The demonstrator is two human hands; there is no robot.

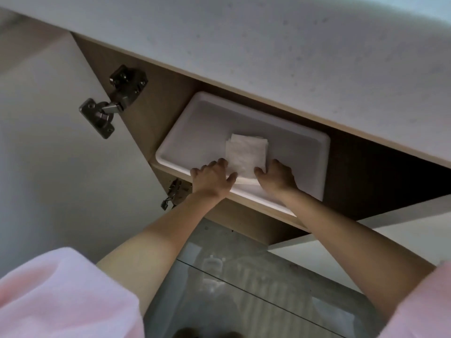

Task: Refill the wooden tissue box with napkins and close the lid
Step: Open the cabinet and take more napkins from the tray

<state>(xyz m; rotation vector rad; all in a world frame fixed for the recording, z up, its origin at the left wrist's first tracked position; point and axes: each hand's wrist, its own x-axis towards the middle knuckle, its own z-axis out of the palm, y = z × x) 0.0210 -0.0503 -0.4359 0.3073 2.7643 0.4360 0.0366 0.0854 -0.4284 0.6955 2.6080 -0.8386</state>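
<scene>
Reaching into the white rectangular plastic tray (195, 123) at frame centre, the left hand (211, 176) and right hand (277, 177) are pinching the stack of white folded napkins (245, 154) from both sides.

I see white napkins (246, 154) in a white tray (195, 118). Tan wood-grain cabinet shelf (244, 211), white door (61, 142) on the left, dark metal hinge (114, 98), white speckled countertop (268, 45), pink sleeves (61, 296), grey glossy floor (244, 289).
</scene>
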